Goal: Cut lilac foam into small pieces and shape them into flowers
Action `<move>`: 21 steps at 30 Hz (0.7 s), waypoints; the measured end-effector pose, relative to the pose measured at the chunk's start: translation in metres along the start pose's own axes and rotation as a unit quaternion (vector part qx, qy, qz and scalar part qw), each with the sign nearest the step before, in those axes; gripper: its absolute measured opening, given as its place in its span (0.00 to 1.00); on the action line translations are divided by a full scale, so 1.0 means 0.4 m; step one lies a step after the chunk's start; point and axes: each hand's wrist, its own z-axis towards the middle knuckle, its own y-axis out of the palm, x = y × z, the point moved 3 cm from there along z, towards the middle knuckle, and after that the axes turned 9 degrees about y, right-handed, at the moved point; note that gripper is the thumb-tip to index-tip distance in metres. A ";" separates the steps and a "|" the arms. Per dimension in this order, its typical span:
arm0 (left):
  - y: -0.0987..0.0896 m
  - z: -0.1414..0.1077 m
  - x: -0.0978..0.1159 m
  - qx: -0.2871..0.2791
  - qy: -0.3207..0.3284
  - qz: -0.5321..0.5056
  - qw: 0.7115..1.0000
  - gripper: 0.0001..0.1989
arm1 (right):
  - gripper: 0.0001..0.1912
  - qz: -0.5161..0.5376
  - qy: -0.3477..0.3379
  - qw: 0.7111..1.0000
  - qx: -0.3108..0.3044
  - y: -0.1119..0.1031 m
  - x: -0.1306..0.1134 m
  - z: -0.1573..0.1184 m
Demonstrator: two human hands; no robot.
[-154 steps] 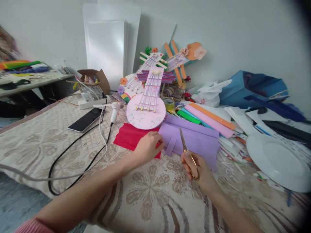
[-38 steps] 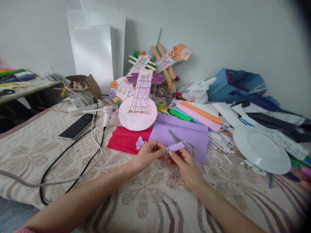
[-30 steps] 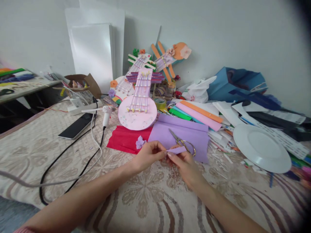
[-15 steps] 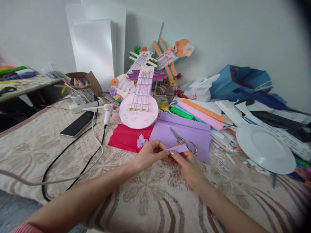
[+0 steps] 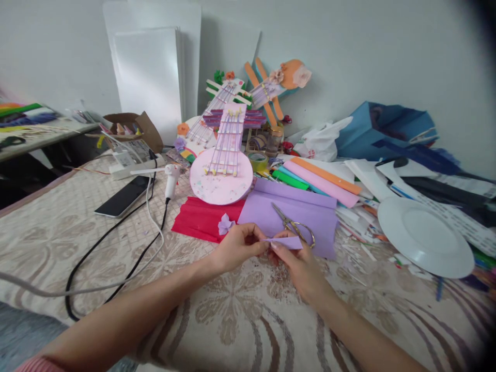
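Both hands meet at the middle of the patterned cloth. My left hand [image 5: 241,248] pinches the left end of a small purple paper strip [image 5: 289,242]. My right hand [image 5: 296,263] grips the same strip between thumb and fingers, and its free end points right. Just beyond lie gold-handled scissors [image 5: 298,227], resting on a purple crepe paper sheet [image 5: 256,206]. A red crepe paper sheet [image 5: 197,219] sits to the left, with a small purple paper flower [image 5: 225,224] near its right end, close to my left hand.
A pink paper guitar [image 5: 220,183] stands behind the sheets. On the left are a white glue gun [image 5: 171,183], a phone [image 5: 123,197] and looping cables. Rolled coloured paper [image 5: 321,181], a white plate [image 5: 424,237], scraps and a blue bag [image 5: 356,132] fill the right.
The free end of the purple strip has tilted down slightly and points more to the right. Both hands stay in nearly the same place, still pinching it.
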 end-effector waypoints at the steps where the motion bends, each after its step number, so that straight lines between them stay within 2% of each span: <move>1: 0.000 -0.001 -0.001 -0.001 0.002 0.010 1.000 0.11 | 0.07 -0.013 0.001 1.000 0.004 -0.001 -0.003 -0.002; 7: -0.001 -0.005 -0.002 -0.001 0.008 0.042 0.999 0.12 | 0.08 -0.053 0.005 0.999 0.001 0.000 -0.013 -0.007; 13: 0.000 -0.001 -0.002 -0.007 -0.015 -0.003 1.000 0.14 | 0.09 -0.054 -0.018 0.998 0.033 -0.005 -0.016 -0.004; 21: -0.008 0.000 0.003 -0.018 -0.026 -0.021 0.999 0.13 | 0.08 -0.022 0.001 1.000 0.022 0.001 -0.014 -0.005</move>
